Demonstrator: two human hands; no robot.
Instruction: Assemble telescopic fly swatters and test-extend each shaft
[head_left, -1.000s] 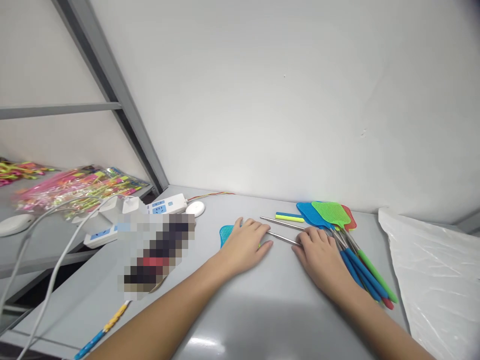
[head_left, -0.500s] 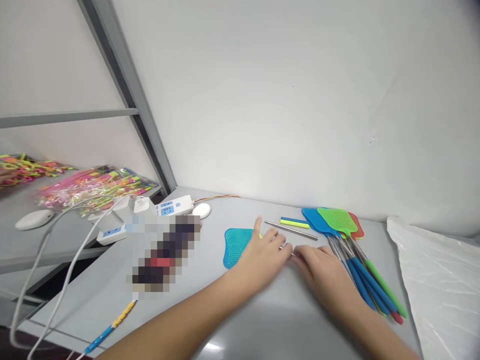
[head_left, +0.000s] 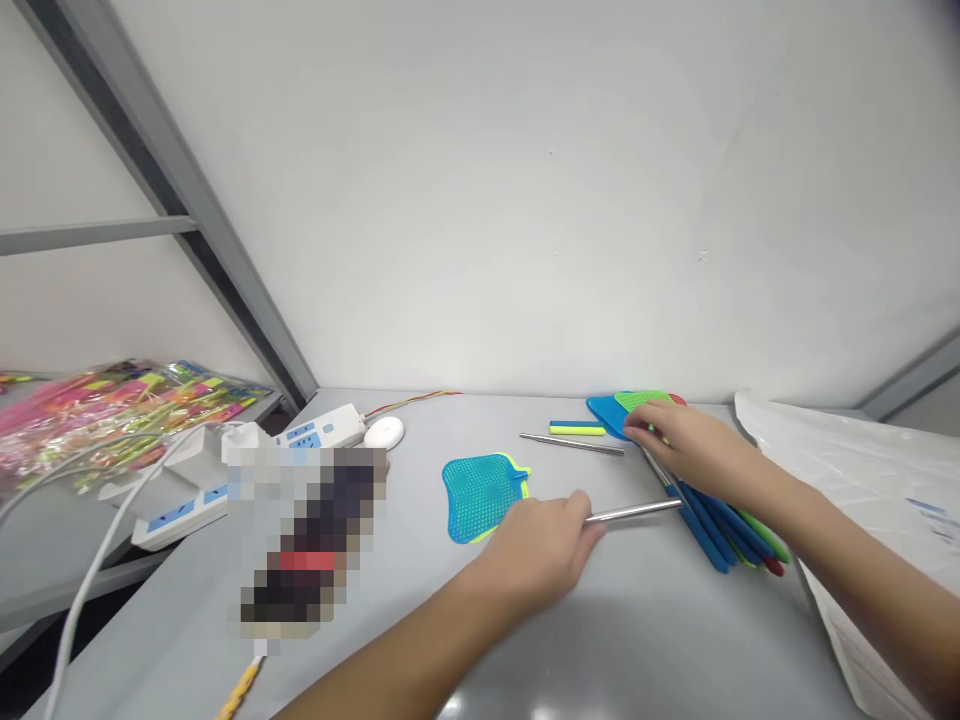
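In the head view my left hand (head_left: 546, 545) is closed around one end of a thin metal rod (head_left: 634, 512), which points right, just above the table. Beyond that hand lie blue and yellow-green mesh fly swatter heads (head_left: 484, 495), stacked flat. My right hand (head_left: 679, 440) reaches over the pile of fly swatters (head_left: 709, 535), its fingers pinched at the neck of one swatter below the mesh heads; they hide part of the grip. The pile has blue, green and red heads and handles. Another metal rod (head_left: 574, 443) and two short handle sleeves (head_left: 577, 428) lie behind.
White power strips (head_left: 330, 428) with plugs and a round white disc (head_left: 383, 432) are at the left. Nearer is a pixelated object (head_left: 315, 540) with a cable. A white plastic sheet (head_left: 885, 500) covers the right side. Bagged colourful items (head_left: 150, 410) lie far left.
My right hand has left the rod and moved right onto the fly swatter pile. My left hand has come nearer, keeping the rod. The view has shifted slightly to the right.
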